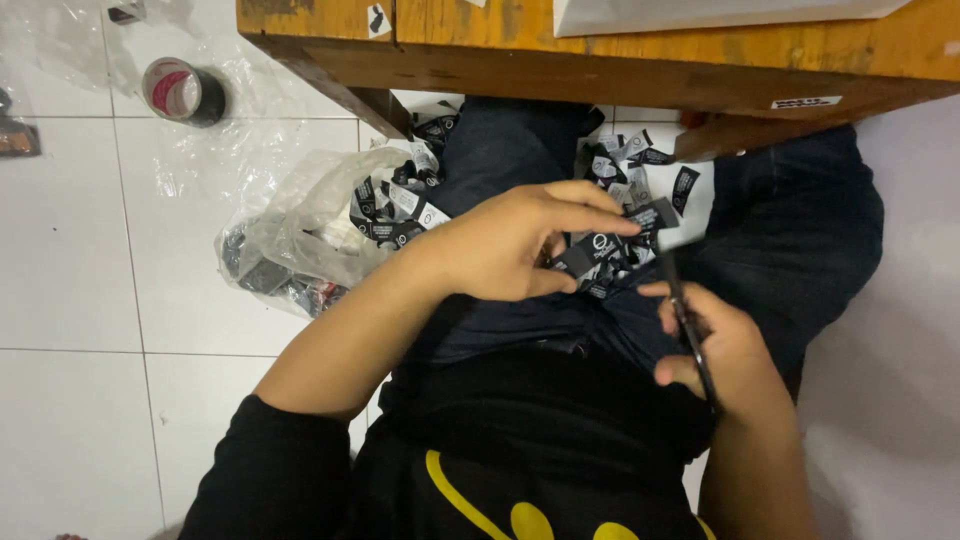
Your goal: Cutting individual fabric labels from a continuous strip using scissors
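Observation:
My left hand [515, 243] pinches a strip of black woven labels [612, 245] over my lap, thumb and fingers closed on it. My right hand [722, 345] grips a pair of black scissors [683, 305], blades pointing up toward the end of the label strip. More cut black labels [640, 165] lie scattered on my dark trousers and the floor between my legs.
A clear plastic bag [300, 235] with several black labels lies on the white tile floor at left. A roll of tape [183, 92] sits at the upper left. A wooden table edge [600, 60] overhangs my knees.

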